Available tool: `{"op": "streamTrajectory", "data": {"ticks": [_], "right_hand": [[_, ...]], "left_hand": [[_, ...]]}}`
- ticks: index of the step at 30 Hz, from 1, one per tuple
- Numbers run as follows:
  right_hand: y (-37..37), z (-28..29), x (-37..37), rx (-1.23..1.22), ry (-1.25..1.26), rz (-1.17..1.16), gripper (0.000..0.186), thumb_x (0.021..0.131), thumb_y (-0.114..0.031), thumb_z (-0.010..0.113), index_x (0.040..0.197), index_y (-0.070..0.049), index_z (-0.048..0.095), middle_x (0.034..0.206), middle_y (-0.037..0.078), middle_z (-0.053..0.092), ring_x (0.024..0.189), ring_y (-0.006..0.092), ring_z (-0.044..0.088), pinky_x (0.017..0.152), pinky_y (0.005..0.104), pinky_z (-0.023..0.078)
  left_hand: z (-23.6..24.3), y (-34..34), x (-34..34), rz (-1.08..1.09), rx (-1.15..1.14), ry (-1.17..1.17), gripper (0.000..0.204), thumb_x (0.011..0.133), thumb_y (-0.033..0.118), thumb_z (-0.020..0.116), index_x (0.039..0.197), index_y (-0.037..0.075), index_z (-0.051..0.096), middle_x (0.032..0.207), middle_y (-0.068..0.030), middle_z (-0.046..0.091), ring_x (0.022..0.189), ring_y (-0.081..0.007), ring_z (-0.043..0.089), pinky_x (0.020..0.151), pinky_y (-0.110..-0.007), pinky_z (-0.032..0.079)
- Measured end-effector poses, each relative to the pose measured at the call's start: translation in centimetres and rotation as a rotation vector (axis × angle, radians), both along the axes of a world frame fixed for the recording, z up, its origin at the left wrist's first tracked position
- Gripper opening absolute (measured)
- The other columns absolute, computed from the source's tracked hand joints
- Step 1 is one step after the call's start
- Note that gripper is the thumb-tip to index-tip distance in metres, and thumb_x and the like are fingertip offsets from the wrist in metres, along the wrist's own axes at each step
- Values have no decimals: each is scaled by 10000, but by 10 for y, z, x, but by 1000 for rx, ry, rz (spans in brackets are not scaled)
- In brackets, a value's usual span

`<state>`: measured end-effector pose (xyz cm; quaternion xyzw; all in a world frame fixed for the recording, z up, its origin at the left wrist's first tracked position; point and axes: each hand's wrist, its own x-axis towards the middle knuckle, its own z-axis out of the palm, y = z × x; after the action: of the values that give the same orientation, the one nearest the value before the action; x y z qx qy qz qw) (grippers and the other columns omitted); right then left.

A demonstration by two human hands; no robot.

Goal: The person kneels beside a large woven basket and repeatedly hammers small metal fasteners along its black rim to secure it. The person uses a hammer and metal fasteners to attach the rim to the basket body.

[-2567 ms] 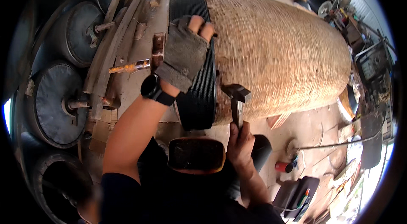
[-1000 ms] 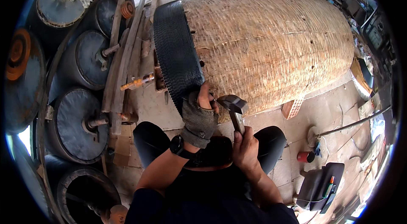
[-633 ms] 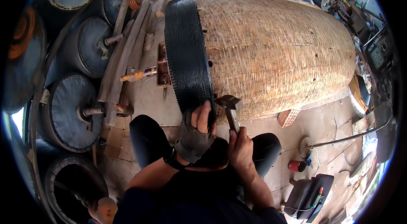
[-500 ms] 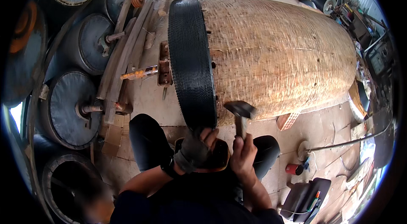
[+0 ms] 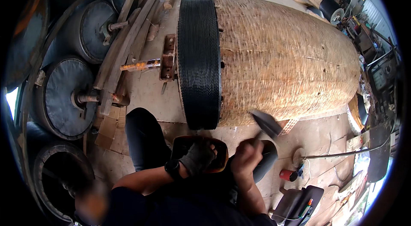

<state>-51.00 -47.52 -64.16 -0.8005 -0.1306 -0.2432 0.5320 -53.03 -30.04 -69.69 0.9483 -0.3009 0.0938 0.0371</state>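
Note:
My right hand (image 5: 247, 159) is wrapped round the handle of a hammer (image 5: 266, 124), its head smeared by motion and lifted beside the drum's near side. My left hand (image 5: 199, 156), in a dark fingerless glove, is over a dark open container (image 5: 220, 144) between my knees. Its fingers are curled together, and what they hold, if anything, is too small to make out. In front of me lies a large wooden drum (image 5: 282, 59) with a rough, chiselled surface. A ribbed black band (image 5: 199, 59) wraps its left end.
A rusty bracket (image 5: 167, 57) with a shaft sticks out at the drum's left end. Long timbers (image 5: 128, 50) and several dark rollers (image 5: 68, 97) fill the left side. To the right stand a red can (image 5: 288, 175), a dark padded seat (image 5: 299, 204) and a metal rod (image 5: 342, 154).
My left hand has dropped from the black band's lower edge to the container. The hammer has swung right and slightly down, away from the band. The whole view has shifted slightly.

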Motion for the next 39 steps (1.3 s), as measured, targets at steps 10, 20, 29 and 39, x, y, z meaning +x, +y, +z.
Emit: {"op": "streamTrajectory", "data": {"ticks": [10,20,29,39], "right_hand": [[0,-3,-4,173,-119,0,264,1026,-214,500,930,30,534,689,201,603,582,311,641,535,402,487],[6,-29,25,436,504,270,452,1086,-422,416,844,-53,515,618,3,464,517,80,422,468,246,348],[2,14,5,-75,95,-6,230,1027,-204,559,939,6,531,615,174,586,534,384,607,483,416,452],[11,5,-4,-148,-344,-160,185,996,-141,526,927,29,546,608,114,588,500,314,594,486,422,464]], "left_hand": [[-13,0,-4,62,-24,-8,187,840,208,617,908,40,664,914,-142,650,896,-315,638,778,-465,509],[23,1,0,201,-192,335,281,788,247,659,947,16,643,963,-194,650,900,-370,622,795,-481,502],[91,39,36,26,-609,-344,210,800,74,634,997,10,602,939,-125,633,707,-294,605,659,-425,480],[173,62,145,122,-205,-1096,449,797,99,733,1239,99,652,943,-93,473,915,-302,576,817,-499,488]]}}
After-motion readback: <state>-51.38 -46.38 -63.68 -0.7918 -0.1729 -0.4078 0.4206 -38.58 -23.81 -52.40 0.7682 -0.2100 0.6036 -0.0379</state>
